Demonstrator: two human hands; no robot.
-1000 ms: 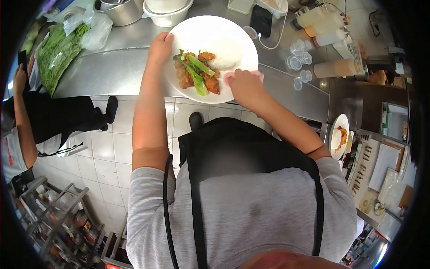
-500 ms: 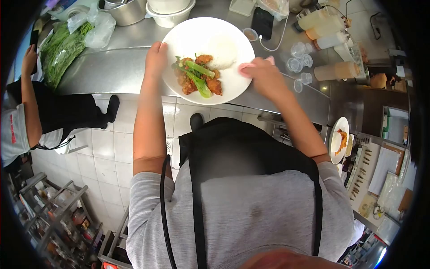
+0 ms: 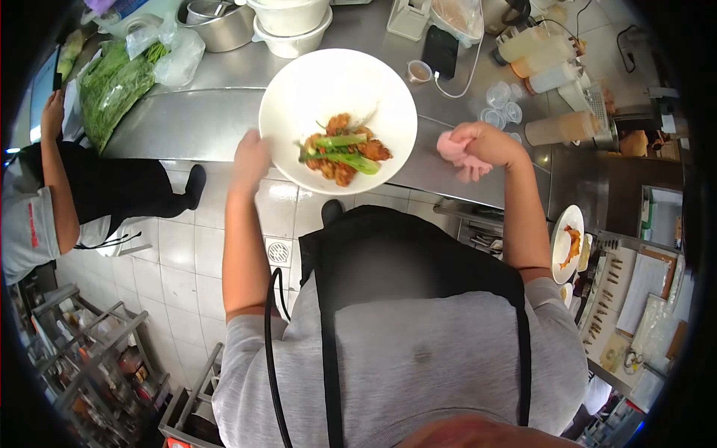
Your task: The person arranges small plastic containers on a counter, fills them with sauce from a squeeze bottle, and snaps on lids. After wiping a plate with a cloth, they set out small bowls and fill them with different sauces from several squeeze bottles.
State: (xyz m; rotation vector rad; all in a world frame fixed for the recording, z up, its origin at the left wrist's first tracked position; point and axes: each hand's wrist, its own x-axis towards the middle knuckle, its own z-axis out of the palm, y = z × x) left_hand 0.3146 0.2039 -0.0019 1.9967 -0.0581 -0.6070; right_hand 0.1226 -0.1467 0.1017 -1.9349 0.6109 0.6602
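Observation:
A white plate [image 3: 287,160] is gripped at its left rim by my left hand [image 3: 252,158], whose fingers are partly hidden beneath it. On the plate lie rice [image 3: 364,101] near the back and browned fried pieces with green vegetable stalks [image 3: 343,153] toward the front. To the right of the plate, apart from it, my right hand [image 3: 487,143] is closed around a pink cloth [image 3: 454,147] that hangs over the counter's front part.
The steel counter [image 3: 187,123] bears bagged greens [image 3: 116,86], white tubs [image 3: 293,30], a black phone [image 3: 441,51], small cups and bottles [image 3: 545,56]. A co-worker [image 3: 63,194] stands at left. Another plate of food [image 3: 566,243] sits at right.
My right hand has left the plate's rim and moved right with the pink cloth. The plate sits slightly lower and further left in view, turned a little, still with my left hand.

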